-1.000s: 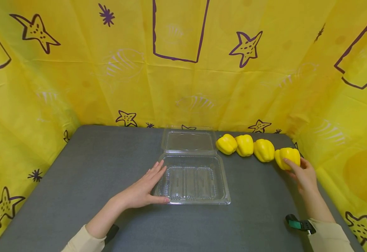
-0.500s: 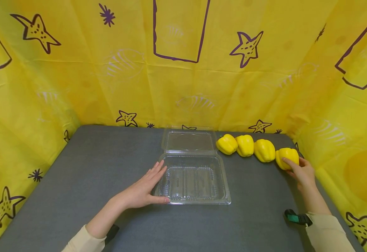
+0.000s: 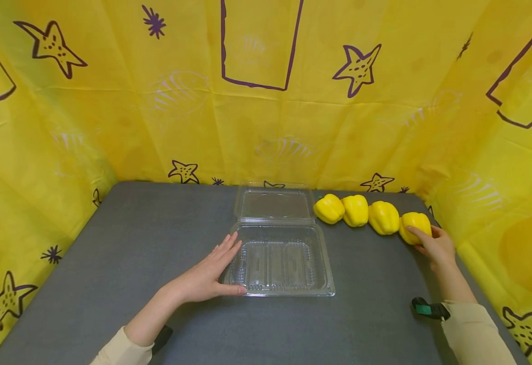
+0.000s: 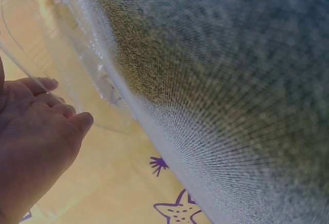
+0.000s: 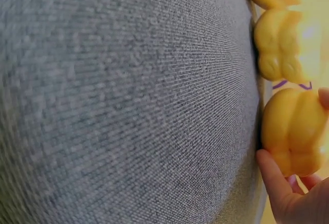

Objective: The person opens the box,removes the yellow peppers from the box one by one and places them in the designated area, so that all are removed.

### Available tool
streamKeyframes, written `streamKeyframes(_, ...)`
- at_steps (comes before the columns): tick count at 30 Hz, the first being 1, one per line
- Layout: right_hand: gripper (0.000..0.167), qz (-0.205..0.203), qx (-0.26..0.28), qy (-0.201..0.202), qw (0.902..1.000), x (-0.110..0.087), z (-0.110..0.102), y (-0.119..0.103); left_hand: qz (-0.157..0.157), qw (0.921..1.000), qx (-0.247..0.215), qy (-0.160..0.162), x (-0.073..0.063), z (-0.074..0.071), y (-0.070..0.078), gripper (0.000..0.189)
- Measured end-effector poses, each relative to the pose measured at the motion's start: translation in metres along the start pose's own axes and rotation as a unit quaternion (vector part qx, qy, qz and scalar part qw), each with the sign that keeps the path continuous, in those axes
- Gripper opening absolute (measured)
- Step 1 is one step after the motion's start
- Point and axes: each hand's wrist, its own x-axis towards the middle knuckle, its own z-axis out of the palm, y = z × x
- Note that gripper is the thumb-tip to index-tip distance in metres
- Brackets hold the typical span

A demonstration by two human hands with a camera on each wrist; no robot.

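At the right end of a row, my right hand (image 3: 440, 252) grips a yellow bell pepper (image 3: 415, 227), thumb on its near side and fingers at its right. The right wrist view shows this pepper (image 5: 293, 131) close to the table, fingers beneath and beside it. My left hand (image 3: 205, 275) rests against the left edge of a clear plastic clamshell container (image 3: 275, 263), its fingers straight and spread. The container's lid (image 3: 275, 205) lies folded back. In the left wrist view, the left hand (image 4: 43, 126) is beside the transparent wall (image 4: 97, 75).
Three more yellow bell peppers, a left one (image 3: 329, 209), a middle one (image 3: 355, 210) and a right one (image 3: 383, 218), line up right of the lid. A grey table (image 3: 156, 223) is enclosed by yellow patterned cloth (image 3: 266, 121) at the back and sides.
My right hand and its pepper have shifted slightly left and away from me, closer to the neighbouring pepper. The left hand and the container have stayed still.
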Motion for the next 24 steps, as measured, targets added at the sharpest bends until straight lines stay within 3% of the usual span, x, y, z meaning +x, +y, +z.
streamKeyframes(8,0.101,-0.017,-0.045,0.001,0.9988,0.0020,0.0019,0.0008,0.002,1.0000,0.001,0.001,-0.0009,-0.0005,0.0010,0.113)
streamKeyframes(24,0.102,-0.021,-0.065,0.018,0.9975,0.0023,0.0033,0.0076,0.001,1.0000,0.000,0.000,-0.0006,-0.0013,0.0025,0.111)
